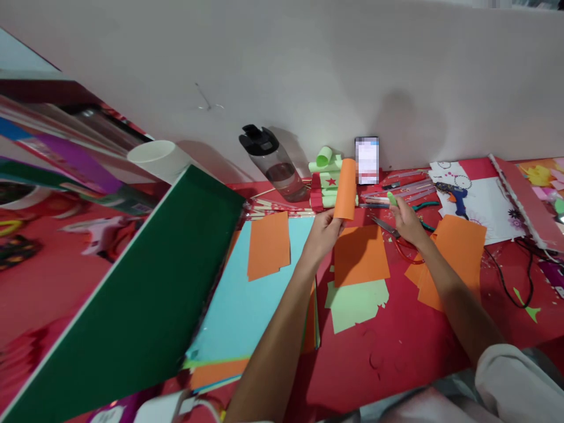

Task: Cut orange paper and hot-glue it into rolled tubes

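Observation:
Pinched by its lower end, a rolled sheet of orange paper [345, 189] stands upright in my left hand [325, 230]. My right hand [406, 218] is closed around a small light-green piece [392, 199], its exact kind unclear; its tip sticks out past the fingers. Just below my right hand lie scissors [386, 227] with red handles. Behind the orange roll is a construction of light-green paper rolls [324, 157] with red strips and a red star. Between my arms, an orange sheet [359, 258] overlaps a cut light-green sheet [358, 305].
A water bottle [282, 170] and a lit phone [367, 160] stand near the wall. Blue sheets [259, 311] lie left of my forearm, beside a tilted green board [145, 294]. Orange sheets [462, 258], a glue gun [459, 200] and a black cable [504, 288] lie rightward.

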{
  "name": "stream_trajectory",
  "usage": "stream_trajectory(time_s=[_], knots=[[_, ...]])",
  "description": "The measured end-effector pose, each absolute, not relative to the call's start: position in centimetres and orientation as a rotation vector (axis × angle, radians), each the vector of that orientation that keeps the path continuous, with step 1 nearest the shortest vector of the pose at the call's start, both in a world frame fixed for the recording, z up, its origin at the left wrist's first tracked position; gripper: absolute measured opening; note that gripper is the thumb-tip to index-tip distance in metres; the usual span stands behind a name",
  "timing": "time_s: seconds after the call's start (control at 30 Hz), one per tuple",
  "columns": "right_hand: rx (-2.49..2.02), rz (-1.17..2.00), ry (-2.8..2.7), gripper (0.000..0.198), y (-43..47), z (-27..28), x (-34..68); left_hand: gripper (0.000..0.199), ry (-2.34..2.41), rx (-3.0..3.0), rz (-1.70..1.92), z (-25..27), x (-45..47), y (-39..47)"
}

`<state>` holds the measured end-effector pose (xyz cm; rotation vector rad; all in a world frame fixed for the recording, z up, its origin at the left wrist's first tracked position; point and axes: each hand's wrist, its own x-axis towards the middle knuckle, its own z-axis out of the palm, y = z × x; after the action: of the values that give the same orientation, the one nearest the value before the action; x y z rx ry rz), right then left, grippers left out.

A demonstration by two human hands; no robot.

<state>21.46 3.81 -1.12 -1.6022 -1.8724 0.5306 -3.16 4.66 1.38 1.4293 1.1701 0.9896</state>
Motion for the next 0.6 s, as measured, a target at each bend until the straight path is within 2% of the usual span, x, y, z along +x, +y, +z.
stream_trajectory(time_s=[0.3, 0.5, 0.6], knots=[[-1.639, 0.499, -1.767, 0.039, 4.0, -1.8, 21.5, 0.019, 1.223, 1.398, 0.994, 1.2, -2.8, 4.7], [-1.365, 0.665, -1.623, 0.048, 4.2, -1.8, 21.2, 0.019, 1.232, 1.389, 1.012, 1.4, -2.7, 4.5], [-1.311, 0.609, -1.575, 0.050, 4.2, -0.9, 21.1, 0.019, 1.220, 1.378, 1.027, 1.6, -2.6, 4.4]])
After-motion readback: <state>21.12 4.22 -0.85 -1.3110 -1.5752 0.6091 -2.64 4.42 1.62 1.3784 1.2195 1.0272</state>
